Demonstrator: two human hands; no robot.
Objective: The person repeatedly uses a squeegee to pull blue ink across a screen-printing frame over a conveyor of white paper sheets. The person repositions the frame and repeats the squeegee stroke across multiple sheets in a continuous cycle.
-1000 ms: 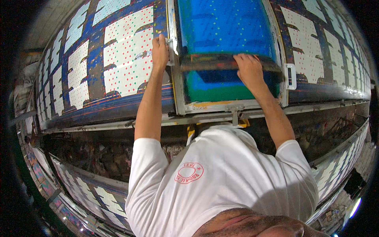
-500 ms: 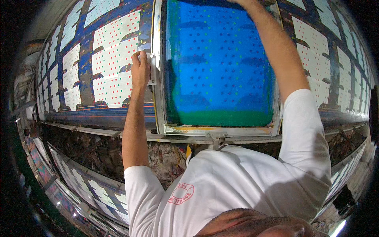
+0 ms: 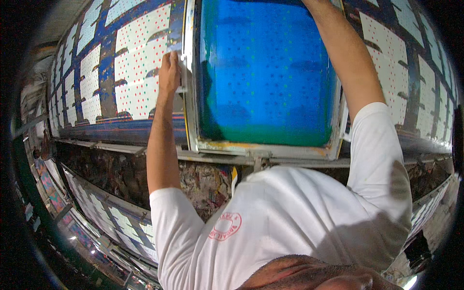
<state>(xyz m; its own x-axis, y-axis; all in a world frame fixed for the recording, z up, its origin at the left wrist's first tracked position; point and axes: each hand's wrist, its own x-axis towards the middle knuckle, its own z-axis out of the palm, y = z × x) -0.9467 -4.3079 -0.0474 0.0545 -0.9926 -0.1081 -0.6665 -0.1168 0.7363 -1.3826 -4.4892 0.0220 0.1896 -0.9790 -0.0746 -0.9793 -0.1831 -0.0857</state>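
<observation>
A screen-printing frame (image 3: 241,149) with pale metal sides lies flat on the table before me. Its mesh (image 3: 270,77) is bright blue with dotted rows and scalloped shapes showing through, and green along the near edge. At the frame's left side, my left hand (image 3: 169,72) has its fingers closed around a small bracket (image 3: 182,83). My right forearm (image 3: 345,50) reaches over the frame's right side toward the far end. The right hand is cut off by the upper edge. A dark band of ink crosses the mesh's far end.
White dotted fabric pieces (image 3: 142,77) lie on the blue table to the left, and more pieces (image 3: 386,72) to the right. A metal rail (image 3: 106,146) runs along the near table edge. Behind me stands another long table with pale pieces (image 3: 123,222).
The table and frame appear slightly higher in the picture. My right forearm has shifted a little to the right, its wrist nearer the upper edge. My left hand stays at the frame's left side.
</observation>
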